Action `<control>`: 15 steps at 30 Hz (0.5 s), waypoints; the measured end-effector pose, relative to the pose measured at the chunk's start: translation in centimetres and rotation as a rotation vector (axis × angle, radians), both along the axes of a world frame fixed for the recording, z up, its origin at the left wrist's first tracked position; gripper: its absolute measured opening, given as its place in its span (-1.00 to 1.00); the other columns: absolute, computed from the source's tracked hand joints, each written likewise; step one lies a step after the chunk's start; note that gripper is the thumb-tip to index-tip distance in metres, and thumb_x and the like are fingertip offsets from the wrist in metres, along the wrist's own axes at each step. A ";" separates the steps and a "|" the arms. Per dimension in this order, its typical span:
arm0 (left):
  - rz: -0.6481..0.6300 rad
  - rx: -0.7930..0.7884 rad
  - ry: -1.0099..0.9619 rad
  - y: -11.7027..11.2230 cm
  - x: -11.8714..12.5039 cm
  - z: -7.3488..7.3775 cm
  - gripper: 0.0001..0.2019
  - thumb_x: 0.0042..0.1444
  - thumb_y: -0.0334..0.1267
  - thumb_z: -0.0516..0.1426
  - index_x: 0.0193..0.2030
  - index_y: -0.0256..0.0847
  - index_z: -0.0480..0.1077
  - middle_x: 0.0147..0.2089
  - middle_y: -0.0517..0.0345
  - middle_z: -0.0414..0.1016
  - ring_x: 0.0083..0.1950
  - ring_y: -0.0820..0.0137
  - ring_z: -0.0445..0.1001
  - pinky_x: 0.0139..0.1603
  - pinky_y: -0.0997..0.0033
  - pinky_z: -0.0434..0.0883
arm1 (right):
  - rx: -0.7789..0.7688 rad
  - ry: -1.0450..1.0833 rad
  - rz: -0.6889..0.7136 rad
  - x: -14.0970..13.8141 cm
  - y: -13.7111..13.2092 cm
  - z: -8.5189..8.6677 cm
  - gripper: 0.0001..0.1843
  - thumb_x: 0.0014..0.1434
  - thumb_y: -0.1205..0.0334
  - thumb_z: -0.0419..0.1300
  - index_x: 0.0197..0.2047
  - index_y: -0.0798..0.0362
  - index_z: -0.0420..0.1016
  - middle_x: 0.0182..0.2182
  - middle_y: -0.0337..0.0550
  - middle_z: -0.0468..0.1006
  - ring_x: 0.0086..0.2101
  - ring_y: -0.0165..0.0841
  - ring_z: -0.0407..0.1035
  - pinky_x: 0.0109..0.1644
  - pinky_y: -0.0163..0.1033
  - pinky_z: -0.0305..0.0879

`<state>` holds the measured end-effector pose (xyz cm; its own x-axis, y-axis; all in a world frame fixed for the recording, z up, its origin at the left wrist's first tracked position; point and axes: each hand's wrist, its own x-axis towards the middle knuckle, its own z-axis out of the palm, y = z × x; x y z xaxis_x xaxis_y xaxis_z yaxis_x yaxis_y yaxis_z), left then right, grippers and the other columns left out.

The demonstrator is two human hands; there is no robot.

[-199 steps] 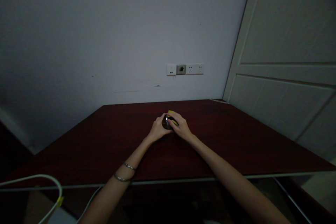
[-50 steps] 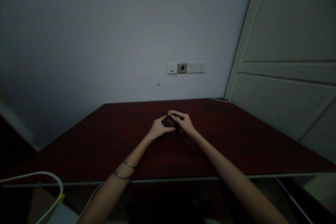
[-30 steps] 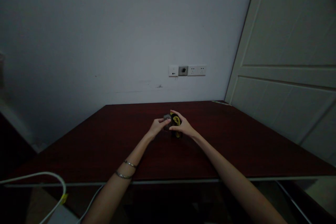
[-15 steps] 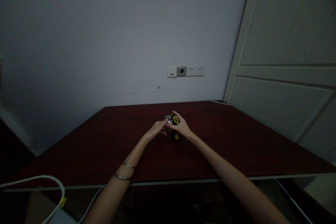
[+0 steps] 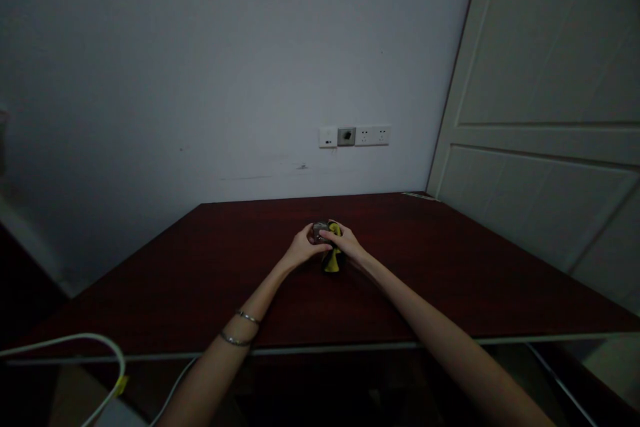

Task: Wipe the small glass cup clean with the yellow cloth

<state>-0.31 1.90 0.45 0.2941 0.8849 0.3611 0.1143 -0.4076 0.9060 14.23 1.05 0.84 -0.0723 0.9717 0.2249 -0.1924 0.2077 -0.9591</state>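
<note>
Both my hands meet over the middle of a dark red table (image 5: 200, 280). My left hand (image 5: 301, 250) is curled round a small shiny dark object (image 5: 319, 231) that I cannot identify in the dim light. My right hand (image 5: 346, 247) is closed on a yellow cloth (image 5: 332, 260), pressing it against that object; a fold of the cloth hangs down to the tabletop. Two thin bracelets (image 5: 240, 327) sit on my left wrist.
A white wall with a row of sockets (image 5: 354, 136) stands behind the table. A pale panelled door (image 5: 540, 127) closes off the right side. White cables (image 5: 95, 360) loop below the table's front edge at lower left.
The hands held the object and cloth slightly raised half a second ago; now they are lower and closer together, and more yellow cloth hangs below the right hand.
</note>
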 end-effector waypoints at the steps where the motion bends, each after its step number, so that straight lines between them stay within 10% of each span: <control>1: 0.017 0.010 0.004 -0.1 0.0 0.1 -0.37 -0.34 -0.27 0.35 -0.05 -0.36 0.29 -0.10 -0.07 0.45 -0.14 0.31 0.45 -0.09 0.29 0.39 | 0.019 -0.034 0.000 0.1 0.1 -0.1 -0.36 -0.20 0.10 0.34 -0.03 0.11 0.34 -0.21 -0.08 0.53 -0.26 -0.32 0.45 -0.16 -0.25 0.38; 15: 0.049 0.132 0.001 -0.6 0.0 0.3 -0.19 -0.32 -0.24 0.34 0.12 -0.33 0.14 -0.02 -0.09 0.41 -0.07 0.27 0.44 -0.02 0.24 0.38 | 0.740 -0.451 -0.086 1.2 -0.5 0.2 -0.52 0.17 0.11 0.04 0.17 -0.07 0.20 0.18 -0.13 0.21 0.17 -0.30 0.08 0.26 -0.10 -0.03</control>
